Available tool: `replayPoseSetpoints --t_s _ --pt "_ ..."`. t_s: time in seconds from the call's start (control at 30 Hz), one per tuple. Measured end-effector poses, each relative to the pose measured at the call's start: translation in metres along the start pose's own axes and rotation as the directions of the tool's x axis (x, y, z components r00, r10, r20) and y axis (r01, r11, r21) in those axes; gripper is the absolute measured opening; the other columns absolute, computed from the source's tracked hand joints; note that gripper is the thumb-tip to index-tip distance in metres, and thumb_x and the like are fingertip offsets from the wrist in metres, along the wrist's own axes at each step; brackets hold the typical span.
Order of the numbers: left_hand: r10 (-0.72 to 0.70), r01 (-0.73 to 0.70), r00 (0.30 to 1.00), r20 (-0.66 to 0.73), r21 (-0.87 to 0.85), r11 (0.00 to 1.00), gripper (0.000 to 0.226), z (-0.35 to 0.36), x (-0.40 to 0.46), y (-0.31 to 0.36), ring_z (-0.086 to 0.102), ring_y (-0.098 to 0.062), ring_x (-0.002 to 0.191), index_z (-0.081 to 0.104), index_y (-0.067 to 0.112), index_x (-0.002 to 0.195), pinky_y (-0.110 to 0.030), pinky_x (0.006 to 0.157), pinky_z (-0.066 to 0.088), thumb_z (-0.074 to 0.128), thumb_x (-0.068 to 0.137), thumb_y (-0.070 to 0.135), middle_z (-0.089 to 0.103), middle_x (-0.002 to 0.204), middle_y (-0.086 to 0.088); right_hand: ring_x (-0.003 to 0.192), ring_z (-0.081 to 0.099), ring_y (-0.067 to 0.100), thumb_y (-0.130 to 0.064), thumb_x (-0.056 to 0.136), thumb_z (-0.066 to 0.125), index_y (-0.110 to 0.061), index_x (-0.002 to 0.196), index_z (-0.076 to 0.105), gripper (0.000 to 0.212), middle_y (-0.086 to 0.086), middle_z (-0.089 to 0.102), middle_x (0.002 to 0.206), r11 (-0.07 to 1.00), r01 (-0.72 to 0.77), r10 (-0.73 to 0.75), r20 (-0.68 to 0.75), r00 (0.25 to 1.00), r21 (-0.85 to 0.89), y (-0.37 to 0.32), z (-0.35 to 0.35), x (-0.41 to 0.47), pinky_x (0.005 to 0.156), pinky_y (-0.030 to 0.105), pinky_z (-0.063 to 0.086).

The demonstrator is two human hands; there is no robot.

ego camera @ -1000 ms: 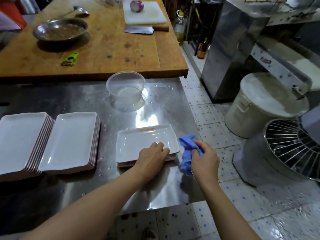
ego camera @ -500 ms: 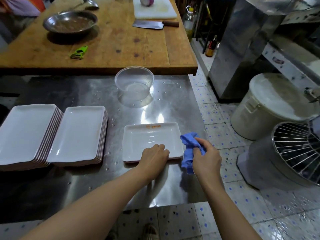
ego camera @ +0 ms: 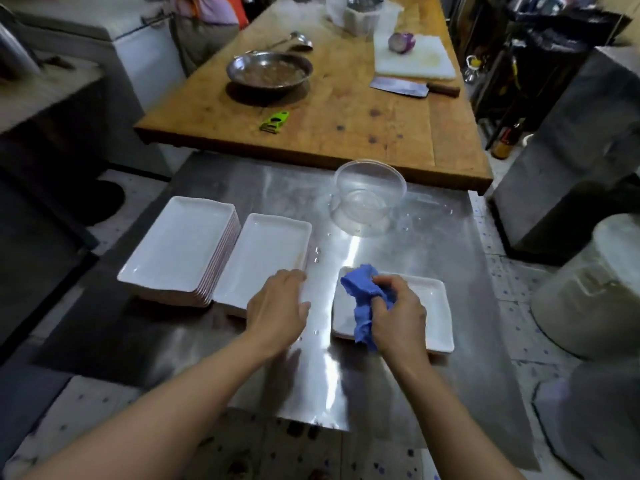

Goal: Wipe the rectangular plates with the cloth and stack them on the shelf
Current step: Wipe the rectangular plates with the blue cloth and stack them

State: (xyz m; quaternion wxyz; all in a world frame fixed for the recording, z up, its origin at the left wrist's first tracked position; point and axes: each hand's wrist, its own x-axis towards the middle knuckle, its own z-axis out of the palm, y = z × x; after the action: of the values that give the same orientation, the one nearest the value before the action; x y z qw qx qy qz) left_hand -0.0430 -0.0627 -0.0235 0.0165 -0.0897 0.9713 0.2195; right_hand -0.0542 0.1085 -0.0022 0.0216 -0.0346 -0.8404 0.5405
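Wiping looks to be the step in hand: a white rectangular plate (ego camera: 431,306) lies flat near the front right of the steel counter (ego camera: 277,178), and the right hand (ego camera: 400,315) sits over its left half with a crumpled blue cloth (ego camera: 362,296) bunched in curled fingers, the cloth hanging down onto the plate's surface. The left hand (ego camera: 277,306) reaches across to the nearer of two plate stacks (ego camera: 266,254), fingers loosely spread and resting at its front right corner; whether it has a hold on the top plate cannot be told. A taller stack (ego camera: 180,244) stands just beside it on the left. Water drops bead on the counter between the stacks and the single plate. Next, by this reading, the cloth needs to sweep the plate dry before it goes to a shelf, which is not clearly in view. Behind stand a clear plastic bowl (ego camera: 369,197) and a wooden table (ego camera: 346,116) bearing a metal pan (ego camera: 269,70), a green peeler (ego camera: 274,121) and a cleaver (ego camera: 414,87).
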Motion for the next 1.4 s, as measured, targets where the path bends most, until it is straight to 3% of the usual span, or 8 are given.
replayPoseSetpoints --t_s 0.13,0.2,0.3,0.4,0.63,0.93,1.17,1.4 --pt "-0.147 0.145 0.988 -0.041 -0.045 0.988 0.044 -0.030 0.002 -0.052 0.052 -0.023 0.113 0.045 0.019 0.131 -0.035 0.090 0.042 0.057 0.088 0.020 0.050 0.128 -0.004 0.046 0.057 0.003 0.004 0.089 0.045 -0.021 0.083 0.061 0.030 0.002 0.060 0.072 0.999 0.010 -0.014 0.126 0.992 0.031 -0.024 0.054 -0.004 0.043 0.017 0.048" --pt "-0.196 0.193 0.980 -0.041 -0.071 0.979 0.045 -0.041 0.003 -0.074 0.053 -0.025 0.113 0.045 0.018 0.132 -0.036 0.091 0.045 0.055 0.088 0.015 0.053 0.128 -0.005 0.066 0.063 0.019 0.003 0.087 0.046 -0.016 0.091 0.065 0.027 0.008 0.062 0.085 0.997 0.054 -0.042 0.188 0.981 -0.059 -0.031 0.081 -0.006 0.062 0.034 0.055" --pt "-0.220 0.217 0.975 -0.025 -0.095 0.972 0.044 -0.052 0.005 -0.100 0.055 -0.027 0.113 0.046 0.017 0.132 -0.037 0.093 0.046 0.052 0.088 0.012 0.059 0.124 -0.006 0.105 0.052 0.018 -0.003 0.087 0.052 -0.008 0.108 0.064 0.025 0.006 0.049 0.125 0.946 0.179 -0.096 0.294 0.951 -0.271 -0.038 0.116 -0.004 0.081 0.005 0.038" --pt "-0.191 0.190 0.982 0.006 -0.144 0.971 0.042 -0.057 0.008 -0.118 0.059 -0.027 0.106 0.047 0.019 0.128 -0.040 0.090 0.049 0.055 0.087 0.011 0.062 0.118 -0.006 0.126 0.037 0.022 -0.015 0.088 0.052 -0.010 0.124 0.056 0.036 0.007 0.034 0.140 0.834 0.317 -0.072 0.481 0.874 -0.451 -0.035 0.139 -0.005 0.100 0.018 0.027" --pt "-0.069 0.078 0.996 0.063 -0.163 0.984 0.038 -0.065 0.014 -0.131 0.061 -0.025 0.096 0.046 0.019 0.125 -0.037 0.084 0.051 0.052 0.089 0.009 0.064 0.110 -0.008 0.132 0.032 0.024 -0.002 0.087 0.049 -0.011 0.133 0.049 0.047 0.006 0.033 0.149 0.699 0.349 -0.021 0.469 0.883 -0.625 -0.026 0.152 -0.013 0.104 0.026 0.025" --pt "-0.055 0.077 0.994 0.095 -0.251 0.965 0.031 -0.071 0.017 -0.136 0.062 -0.027 0.098 0.051 0.016 0.117 -0.040 0.085 0.051 0.056 0.087 0.015 0.065 0.110 -0.007 0.121 0.037 0.020 -0.021 0.092 0.049 -0.028 0.129 0.055 0.038 -0.005 0.039 0.142 0.645 0.535 -0.161 0.587 0.793 -0.546 -0.029 0.192 -0.019 0.098 0.027 0.032" --pt "-0.008 0.008 1.000 0.002 -0.124 0.992 0.033 -0.063 0.045 -0.131 0.057 -0.022 0.099 0.048 0.020 0.117 -0.029 0.077 0.047 0.057 0.087 0.010 0.060 0.111 -0.002 0.115 0.036 0.024 -0.025 0.091 0.047 -0.031 0.129 0.050 0.038 -0.004 0.035 0.139 0.487 0.594 -0.173 0.596 0.785 -0.641 -0.027 0.195 0.040 0.084 0.030 0.026" --pt "0.083 -0.075 0.996 -0.019 0.269 0.960 0.036 -0.049 0.066 -0.115 0.038 -0.021 0.103 0.046 0.023 0.113 -0.030 0.081 0.032 0.057 0.081 0.009 0.053 0.113 -0.002 0.121 0.034 0.026 -0.027 0.096 0.040 -0.024 0.130 0.049 0.036 0.001 0.033 0.144 0.474 0.569 -0.202 0.546 0.813 -0.672 -0.026 0.210 0.101 0.090 0.035 0.027"
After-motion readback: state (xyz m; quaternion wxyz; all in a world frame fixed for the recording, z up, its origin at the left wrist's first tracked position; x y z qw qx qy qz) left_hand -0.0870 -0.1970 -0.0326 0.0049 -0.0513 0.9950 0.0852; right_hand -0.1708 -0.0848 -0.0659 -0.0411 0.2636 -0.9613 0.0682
